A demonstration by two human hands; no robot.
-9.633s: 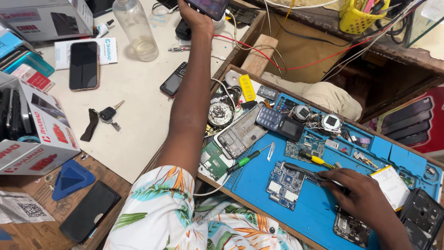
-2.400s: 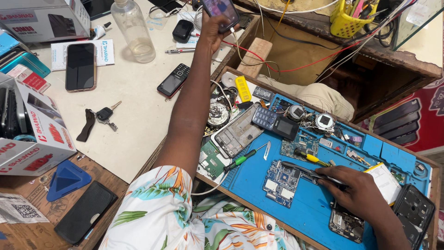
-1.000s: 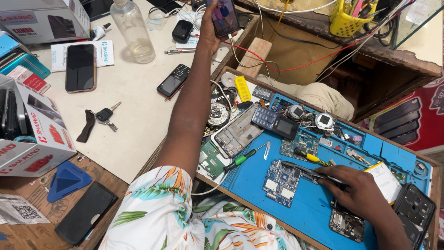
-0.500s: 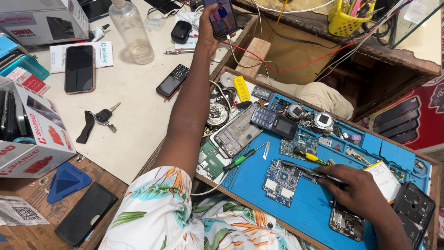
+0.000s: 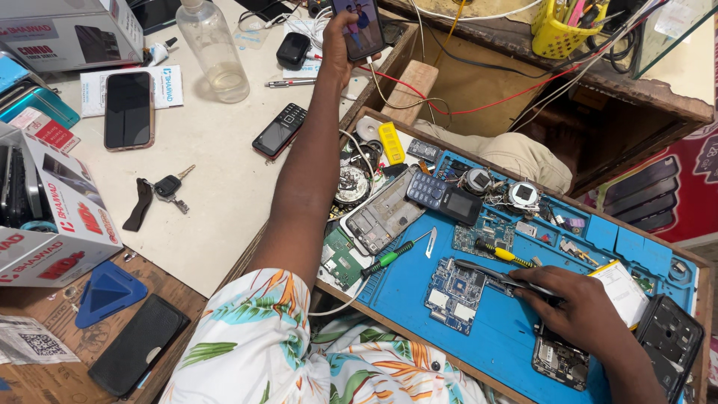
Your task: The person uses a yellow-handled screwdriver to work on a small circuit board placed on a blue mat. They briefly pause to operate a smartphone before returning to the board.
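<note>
My left hand [image 5: 334, 46] is stretched out far over the bench and grips a smartphone [image 5: 359, 27] whose lit screen faces me. My right hand [image 5: 587, 314] rests on the blue work mat [image 5: 404, 288], its fingers closed on black tweezers [image 5: 497, 275] whose tips point left, just above a blue circuit board [image 5: 455, 294]. On the mat near my left forearm lie a green-handled screwdriver [image 5: 386, 259], an opened phone frame [image 5: 383, 218] and a small keypad phone [image 5: 443, 196].
A yellow-handled screwdriver [image 5: 505, 253] and several small parts lie on the mat. On the white counter to the left lie a black smartphone [image 5: 128, 109], a keypad phone [image 5: 279, 130], keys [image 5: 166, 188] and a plastic bottle [image 5: 212, 51]. Red and white boxes [image 5: 52, 224] stand at the left edge.
My left hand has turned the smartphone and drawn it slightly toward me, so its lit screen now shows. My right hand with the tweezers has stayed in place.
</note>
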